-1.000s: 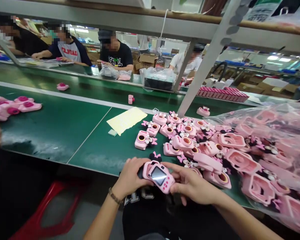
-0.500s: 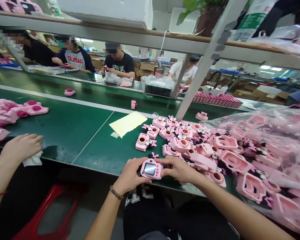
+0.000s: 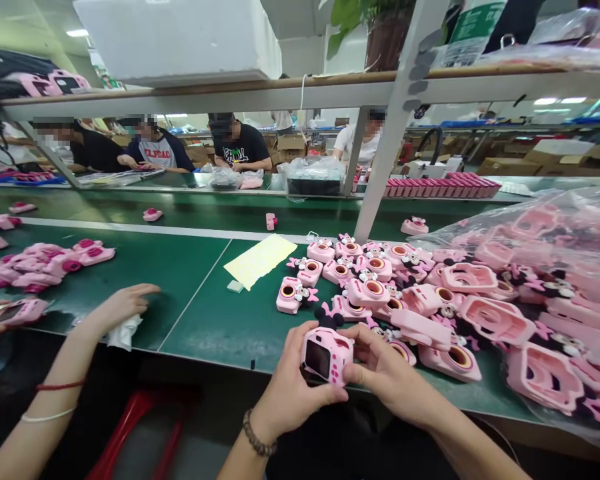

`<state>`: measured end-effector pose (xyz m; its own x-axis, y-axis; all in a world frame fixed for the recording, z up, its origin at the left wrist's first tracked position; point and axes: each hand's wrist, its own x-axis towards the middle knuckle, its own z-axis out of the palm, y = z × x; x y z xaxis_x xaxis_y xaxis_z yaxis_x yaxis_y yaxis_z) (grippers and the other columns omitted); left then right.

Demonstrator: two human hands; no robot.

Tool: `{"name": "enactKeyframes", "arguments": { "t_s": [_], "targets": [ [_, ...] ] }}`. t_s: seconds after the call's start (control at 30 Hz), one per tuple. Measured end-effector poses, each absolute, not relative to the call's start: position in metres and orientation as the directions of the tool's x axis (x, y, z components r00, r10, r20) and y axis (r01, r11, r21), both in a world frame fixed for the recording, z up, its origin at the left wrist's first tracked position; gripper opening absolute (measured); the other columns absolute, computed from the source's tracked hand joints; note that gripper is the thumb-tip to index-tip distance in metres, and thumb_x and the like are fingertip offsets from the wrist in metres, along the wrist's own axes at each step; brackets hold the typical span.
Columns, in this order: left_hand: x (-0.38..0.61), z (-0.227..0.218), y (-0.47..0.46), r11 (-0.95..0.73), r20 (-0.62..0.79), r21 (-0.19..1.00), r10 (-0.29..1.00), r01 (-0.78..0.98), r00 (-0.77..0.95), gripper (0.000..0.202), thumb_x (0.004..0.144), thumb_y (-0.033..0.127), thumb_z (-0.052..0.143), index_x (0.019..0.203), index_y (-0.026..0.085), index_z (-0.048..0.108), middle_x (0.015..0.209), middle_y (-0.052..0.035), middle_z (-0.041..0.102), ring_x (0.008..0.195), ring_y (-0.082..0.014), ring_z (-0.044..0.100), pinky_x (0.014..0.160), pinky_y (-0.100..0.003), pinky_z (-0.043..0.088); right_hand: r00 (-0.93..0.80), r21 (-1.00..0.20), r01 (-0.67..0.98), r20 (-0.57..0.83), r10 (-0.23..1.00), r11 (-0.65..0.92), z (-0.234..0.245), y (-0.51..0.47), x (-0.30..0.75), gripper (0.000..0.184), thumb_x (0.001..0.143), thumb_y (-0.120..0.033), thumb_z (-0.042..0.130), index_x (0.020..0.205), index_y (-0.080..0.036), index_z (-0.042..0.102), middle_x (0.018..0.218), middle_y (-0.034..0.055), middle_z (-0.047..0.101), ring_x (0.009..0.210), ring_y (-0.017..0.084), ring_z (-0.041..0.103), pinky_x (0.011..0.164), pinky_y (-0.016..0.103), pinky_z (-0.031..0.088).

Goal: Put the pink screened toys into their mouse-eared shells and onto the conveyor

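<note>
Our left hand (image 3: 291, 381) and right hand (image 3: 386, 368) clamp a pink toy camera (image 3: 330, 353) from both sides, above the worktop's front edge. We have turned it since a moment ago: its screen (image 3: 318, 359) now faces our left palm, its black ears (image 3: 329, 317) up. Both forearms angle inward. Beyond lie loose pink cameras (image 3: 365, 292) on the green worktop (image 3: 200, 313), beside a clear bag (image 3: 545, 233) of pink shells. Leftward, a co-worker's hand (image 3: 123, 307) rests near a white cloth (image 3: 125, 333).

**Bare hands, beaded bracelet**
The left hand (image 3: 293, 387), right hand (image 3: 393, 373), left forearm (image 3: 241, 461) and right forearm (image 3: 473, 447) were bare; a dark bead bracelet (image 3: 258, 433) circled the left wrist, above dark clothing (image 3: 360, 447).
</note>
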<state>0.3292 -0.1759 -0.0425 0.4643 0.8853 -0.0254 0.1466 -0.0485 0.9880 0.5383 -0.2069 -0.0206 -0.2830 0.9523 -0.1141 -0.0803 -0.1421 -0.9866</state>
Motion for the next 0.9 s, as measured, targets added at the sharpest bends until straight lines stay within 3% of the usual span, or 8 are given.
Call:
{"name": "enactKeyframes", "arguments": {
  "t_s": [0.17,0.3,0.53,0.7,0.8,0.9],
  "targets": [
    [0.353,-0.045,-0.182,-0.038,-0.025,0.984,0.937,0.173,0.348,0.079,0.067,0.031,0.084,0.133,0.028,0.042,0.136,-0.0066,0.049,0.124,-0.0252,0.052,0.11,-0.043,0.041,-0.131,-0.993,-0.046,-0.099,0.986,-0.106,-0.037,-0.208,0.539,0.034,0.082,-0.036,0.076,0.105,-0.023,0.056,0.096,0.0006,0.063,0.093,0.019,0.059,0.084,0.032,0.046],
    [0.366,-0.047,-0.18,-0.077,-0.007,0.93,0.973,0.36,0.229,0.07,0.067,0.021,0.079,0.128,0.03,0.045,0.132,-0.0039,0.048,0.124,-0.0234,0.05,0.11,-0.043,0.039,-0.074,-0.98,-0.166,-0.098,0.992,-0.109,-0.055,-0.202,0.54,0.033,0.08,-0.038,0.077,0.095,-0.023,0.053,0.089,-0.0009,0.061,0.087,0.018,0.06,0.08,0.032,0.046],
    [0.369,-0.006,-0.181,-0.161,0.03,0.809,0.972,0.566,0.235,0.069,0.073,0.034,0.077,0.133,0.035,0.042,0.134,-0.0037,0.045,0.125,-0.0258,0.051,0.106,-0.047,0.044,-0.094,-0.967,-0.245,-0.041,0.995,-0.063,-0.027,-0.2,0.544,0.032,0.083,-0.039,0.075,0.097,-0.023,0.051,0.094,0.0001,0.06,0.09,0.017,0.061,0.084,0.033,0.048],
    [0.368,0.012,-0.199,-0.272,0.133,0.685,0.959,0.676,0.25,0.066,0.078,0.041,0.073,0.135,0.039,0.041,0.134,-0.0062,0.043,0.118,-0.0302,0.057,0.094,-0.05,0.053,-0.097,-0.966,-0.249,-0.043,0.994,-0.066,-0.007,-0.217,0.544,0.028,0.088,-0.038,0.071,0.094,-0.024,0.048,0.106,0.0035,0.063,0.102,0.02,0.062,0.09,0.035,0.05],
    [0.363,0.005,-0.212,-0.395,0.252,0.632,0.918,0.667,0.306,0.063,0.081,0.042,0.071,0.136,0.038,0.038,0.132,-0.0086,0.045,0.118,-0.0295,0.059,0.091,-0.045,0.056,-0.096,-0.959,-0.269,-0.061,0.994,-0.085,-0.003,-0.239,0.545,0.025,0.09,-0.039,0.068,0.091,-0.025,0.047,0.112,0.0039,0.062,0.106,0.021,0.062,0.093,0.035,0.051],
    [0.354,-0.006,-0.223,-0.54,0.348,0.617,0.839,0.572,0.417,0.075,0.075,0.045,0.077,0.137,0.035,0.036,0.132,-0.011,0.047,0.118,-0.0286,0.06,0.092,-0.039,0.057,-0.128,-0.949,-0.273,-0.128,0.984,-0.159,-0.002,-0.264,0.551,0.025,0.089,-0.042,0.069,0.095,-0.027,0.049,0.114,0.0054,0.061,0.103,0.023,0.063,0.091,0.037,0.055]
  ]
}}
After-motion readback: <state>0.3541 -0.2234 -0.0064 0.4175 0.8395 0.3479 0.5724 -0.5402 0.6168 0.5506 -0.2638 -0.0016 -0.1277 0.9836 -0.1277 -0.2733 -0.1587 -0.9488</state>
